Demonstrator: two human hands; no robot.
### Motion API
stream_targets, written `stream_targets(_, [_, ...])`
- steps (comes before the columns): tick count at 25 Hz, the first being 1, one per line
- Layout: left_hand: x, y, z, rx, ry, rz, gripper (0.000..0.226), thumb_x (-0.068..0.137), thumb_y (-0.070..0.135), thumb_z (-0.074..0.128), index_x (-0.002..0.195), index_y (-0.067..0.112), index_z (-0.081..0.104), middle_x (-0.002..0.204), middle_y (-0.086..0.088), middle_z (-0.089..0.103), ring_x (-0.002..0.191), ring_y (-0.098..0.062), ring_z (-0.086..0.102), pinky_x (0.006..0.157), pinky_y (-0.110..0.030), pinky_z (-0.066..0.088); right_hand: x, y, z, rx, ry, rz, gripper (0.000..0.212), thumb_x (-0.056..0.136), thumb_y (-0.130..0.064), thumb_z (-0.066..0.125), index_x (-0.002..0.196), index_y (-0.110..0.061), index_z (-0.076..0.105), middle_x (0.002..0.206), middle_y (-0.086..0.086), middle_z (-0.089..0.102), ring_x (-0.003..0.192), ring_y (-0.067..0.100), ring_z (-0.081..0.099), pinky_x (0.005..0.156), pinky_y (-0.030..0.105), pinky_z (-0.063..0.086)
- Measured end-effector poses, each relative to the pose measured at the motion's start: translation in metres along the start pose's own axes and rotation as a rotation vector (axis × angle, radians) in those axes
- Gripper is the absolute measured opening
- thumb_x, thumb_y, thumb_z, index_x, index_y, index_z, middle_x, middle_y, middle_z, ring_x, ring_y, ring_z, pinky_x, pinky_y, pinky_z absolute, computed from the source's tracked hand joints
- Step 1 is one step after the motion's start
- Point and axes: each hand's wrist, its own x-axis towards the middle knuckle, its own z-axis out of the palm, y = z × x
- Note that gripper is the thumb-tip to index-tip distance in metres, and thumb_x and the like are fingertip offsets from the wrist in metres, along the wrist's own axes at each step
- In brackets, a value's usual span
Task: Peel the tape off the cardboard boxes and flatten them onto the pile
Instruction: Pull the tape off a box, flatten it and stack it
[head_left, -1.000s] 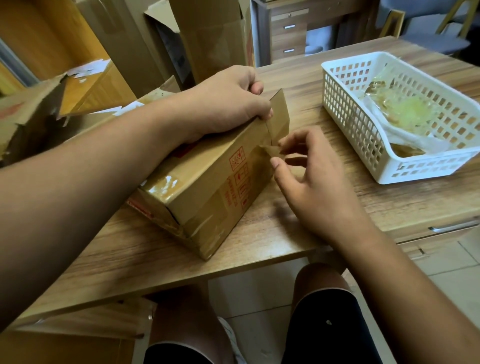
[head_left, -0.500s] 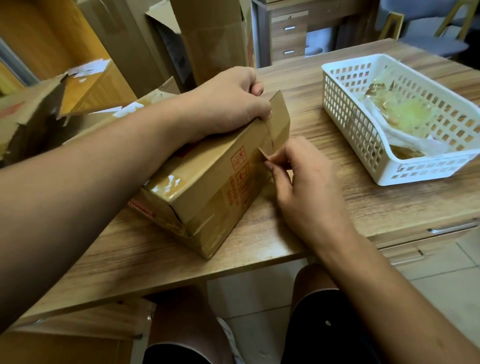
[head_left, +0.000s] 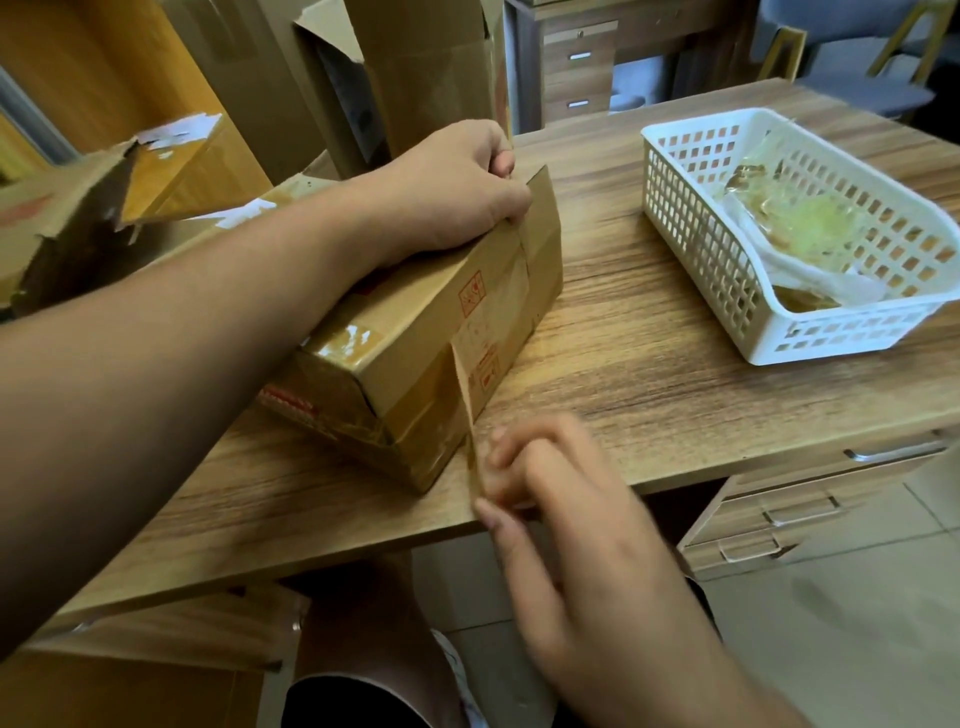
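A brown cardboard box (head_left: 415, 332) with red printed marks lies on the wooden desk (head_left: 649, 364). My left hand (head_left: 447, 192) grips the box's far top edge and holds it down. A strip of brown tape (head_left: 467, 395) runs from the box's right side down toward the desk's front edge. My right hand (head_left: 545, 488), blurred by motion, pinches the free end of that strip just in front of the box's near corner.
A white plastic basket (head_left: 685, 218) with crumpled used tape stands at the right of the desk. Opened and torn cardboard boxes (head_left: 78, 223) stand at the left and tall ones (head_left: 426, 67) behind. Desk drawers (head_left: 800, 509) sit below right.
My right hand has pulled from the box's far right corner toward me, peeling the tape strip along the side. The left hand has kept its hold on the box.
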Motion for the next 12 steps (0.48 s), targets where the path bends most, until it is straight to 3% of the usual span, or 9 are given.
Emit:
stream_targets(2, [0.0, 0.0, 0.0, 0.01, 0.012, -0.003, 0.025, 0.091, 0.022, 0.064, 0.078, 0.025, 0.043, 0.083, 0.004, 0.056, 0.077, -0.009, 0.052, 0.058, -0.02, 0.039, 0.011, 0.006, -0.01, 0.272, 0.107, 0.106, 0.013, 0.092, -0.013, 0.061, 0.084, -0.018, 0.053, 0.115, -0.002, 0.06, 0.119, 0.015, 0.061, 0.094, 0.022, 0.049])
stream_targets(5, [0.001, -0.001, 0.0, 0.022, 0.029, -0.008, 0.025, 0.092, 0.022, 0.064, 0.077, 0.024, 0.043, 0.081, 0.004, 0.054, 0.074, -0.008, 0.05, 0.055, -0.017, 0.038, 0.036, 0.014, -0.017, 0.742, 0.237, 0.282, 0.022, 0.093, 0.001, 0.06, 0.082, -0.016, 0.054, 0.107, 0.007, 0.074, 0.105, 0.012, 0.071, 0.083, 0.02, 0.053])
stream_targets(7, [0.003, -0.004, 0.0, 0.02, 0.039, -0.013, 0.025, 0.092, 0.022, 0.064, 0.078, 0.024, 0.044, 0.08, 0.004, 0.053, 0.072, -0.007, 0.049, 0.055, -0.019, 0.036, 0.046, 0.019, -0.013, 0.85, 0.259, 0.336, 0.019, 0.098, 0.002, 0.056, 0.086, -0.013, 0.053, 0.1, 0.011, 0.076, 0.093, 0.013, 0.074, 0.075, 0.017, 0.051])
stream_targets(12, [0.008, -0.008, -0.001, 0.03, 0.058, -0.017, 0.021, 0.092, 0.023, 0.063, 0.081, 0.023, 0.045, 0.082, 0.004, 0.053, 0.074, -0.009, 0.049, 0.059, -0.022, 0.038, 0.043, 0.019, -0.008, 0.832, 0.267, 0.333, 0.011, 0.099, -0.003, 0.055, 0.091, -0.009, 0.05, 0.097, 0.017, 0.076, 0.101, 0.022, 0.074, 0.078, 0.019, 0.052])
